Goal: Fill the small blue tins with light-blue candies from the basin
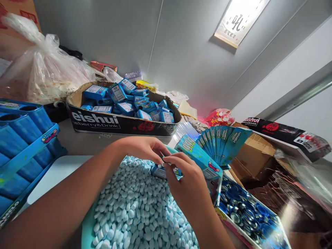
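Observation:
My left hand (146, 148) reaches in from the left over a heap of pale blue candy tablets (135, 207) in a teal tub (88, 230). Its fingers are closed, bent down toward the tips of my right hand (190, 173). The right thumb and forefinger are pinched together too. A couple of small white pieces (160, 165) show at the fingertips; what each hand pinches is partly hidden. Just beneath lies a small blue printed box (159, 172), partly covered by the right thumb. Whether it rests on the candy or is held, I cannot tell.
Behind the tub, a black cardboard tray (124, 126) holds many blue boxes (116, 92). Blue packs (20, 128) are stacked at left. At right stand a blue display carton (198, 157), fanned blue cards (220, 141) and a box of blue-and-silver round pieces (243, 211).

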Motion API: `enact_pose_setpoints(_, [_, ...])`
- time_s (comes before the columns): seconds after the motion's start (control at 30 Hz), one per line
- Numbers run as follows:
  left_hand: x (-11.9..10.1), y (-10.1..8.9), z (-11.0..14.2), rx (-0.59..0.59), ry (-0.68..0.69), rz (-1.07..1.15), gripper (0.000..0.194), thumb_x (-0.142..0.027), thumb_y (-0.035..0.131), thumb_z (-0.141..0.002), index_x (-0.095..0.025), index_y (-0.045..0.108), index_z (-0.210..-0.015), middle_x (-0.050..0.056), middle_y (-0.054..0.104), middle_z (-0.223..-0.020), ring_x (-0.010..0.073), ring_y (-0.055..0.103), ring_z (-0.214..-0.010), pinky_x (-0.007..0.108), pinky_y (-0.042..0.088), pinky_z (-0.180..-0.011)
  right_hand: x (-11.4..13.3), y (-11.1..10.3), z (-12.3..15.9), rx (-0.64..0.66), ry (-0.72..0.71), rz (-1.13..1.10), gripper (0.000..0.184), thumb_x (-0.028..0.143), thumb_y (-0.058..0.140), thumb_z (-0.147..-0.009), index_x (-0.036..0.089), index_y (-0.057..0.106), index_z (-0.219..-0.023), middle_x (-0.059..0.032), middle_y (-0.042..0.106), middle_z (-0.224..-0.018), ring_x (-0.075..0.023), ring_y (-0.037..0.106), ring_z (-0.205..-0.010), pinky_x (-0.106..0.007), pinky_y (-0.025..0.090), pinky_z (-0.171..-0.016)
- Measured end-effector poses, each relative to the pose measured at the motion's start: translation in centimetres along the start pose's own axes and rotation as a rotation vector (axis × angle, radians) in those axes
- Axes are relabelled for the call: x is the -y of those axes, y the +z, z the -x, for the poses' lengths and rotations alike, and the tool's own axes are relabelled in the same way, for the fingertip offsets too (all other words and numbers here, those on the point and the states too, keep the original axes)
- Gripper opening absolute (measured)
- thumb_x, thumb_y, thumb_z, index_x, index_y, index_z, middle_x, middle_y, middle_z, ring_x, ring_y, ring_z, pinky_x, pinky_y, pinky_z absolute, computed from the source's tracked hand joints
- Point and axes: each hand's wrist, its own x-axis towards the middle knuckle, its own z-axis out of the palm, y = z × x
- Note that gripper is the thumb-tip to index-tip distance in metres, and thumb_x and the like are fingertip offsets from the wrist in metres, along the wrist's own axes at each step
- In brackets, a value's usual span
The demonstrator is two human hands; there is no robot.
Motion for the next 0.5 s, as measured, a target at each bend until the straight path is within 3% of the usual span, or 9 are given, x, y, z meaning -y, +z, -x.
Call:
enact_pose_setpoints(0.13, [-0.2,-0.3,0.4,-0.020,-0.020,-0.070,0.048,-0.028,0.071,-0.087,-0.018,0.068,-0.134,0.006,0.075,-0.126,0.0203,0.068,-0.111,0.028,0.053,-0.092,-1.7,-0.2,0.5,-0.128,0.066,0.017,0.018,0.026,0.060,-0.096,0.025,0.078,-0.101,-0.0067,0.075,-0.102,-0.0243,0.068,-0.089,-0.042,0.053,-0.081])
enact_pose_setpoints(0.3, [-1.3,-0.2,0.7,0.073,0.015,-0.175,0.053,-0.042,0.074,-0.088,-0.017,0.068,-0.134,0.006,0.072,-0.131,0.0220,0.065,-0.117,0.027,0.051,-0.095,-2.7,-0.1,0.6,-0.065,0.070,-0.003,0.019,0.025,0.060,-0.096,0.027,0.079,-0.094,-0.0083,0.073,-0.117,-0.0272,0.068,-0.109,-0.046,0.053,-0.095])
enact_pose_setpoints(0.4, [-1.9,0.0,0.8,0.040,-0.053,-0.275,0.059,-0.047,0.079,-0.083,-0.022,0.067,-0.135,0.003,0.071,-0.134,0.0243,0.063,-0.122,0.029,0.049,-0.101,-2.6,0.0,0.5,-0.068,0.092,-0.038,0.018,0.026,0.061,-0.096,0.028,0.079,-0.093,-0.0077,0.071,-0.124,-0.0270,0.068,-0.114,-0.046,0.052,-0.099])
enact_pose_setpoints(0.5, [-2.0,0.4,0.8,0.001,-0.076,-0.341,0.065,-0.046,0.083,-0.078,-0.025,0.065,-0.137,0.002,0.069,-0.135,0.0246,0.062,-0.124,0.031,0.047,-0.104,-2.6,0.0,0.3,-0.039,0.134,-0.138,0.010,0.028,0.066,-0.092,0.026,0.076,-0.096,-0.0067,0.072,-0.117,-0.0244,0.070,-0.108,-0.042,0.053,-0.096])
